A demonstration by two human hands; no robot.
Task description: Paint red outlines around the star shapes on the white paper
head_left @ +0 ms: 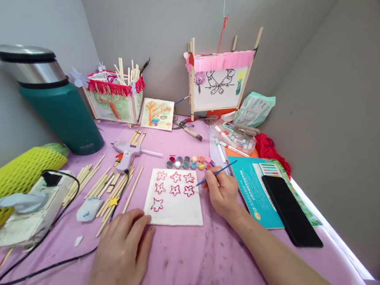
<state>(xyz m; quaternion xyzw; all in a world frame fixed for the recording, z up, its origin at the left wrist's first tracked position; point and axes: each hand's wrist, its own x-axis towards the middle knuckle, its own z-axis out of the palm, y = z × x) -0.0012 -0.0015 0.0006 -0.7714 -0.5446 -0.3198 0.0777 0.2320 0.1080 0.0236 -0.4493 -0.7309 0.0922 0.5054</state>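
Note:
A white square panel (179,210) lies flat on the pink-covered table, with rows of red-outlined stars painted on it. My right hand (220,192) pinches a thin blue paintbrush (219,171). The brush tip is at the right-hand star of the middle row; whether it touches, I cannot tell. My left hand (122,247) rests open on the table, its fingertips at the panel's lower left corner. Just behind the panel stand two rows of small paint pots (193,165) in several colours.
Left are wooden sticks (106,184), a glue gun (127,154), a power strip (34,208) with black cable, and a tall teal bottle (62,113). Right are a blue book (249,187), a black phone (292,211) and markers (220,151). Stick-framed lanterns (219,89) stand behind.

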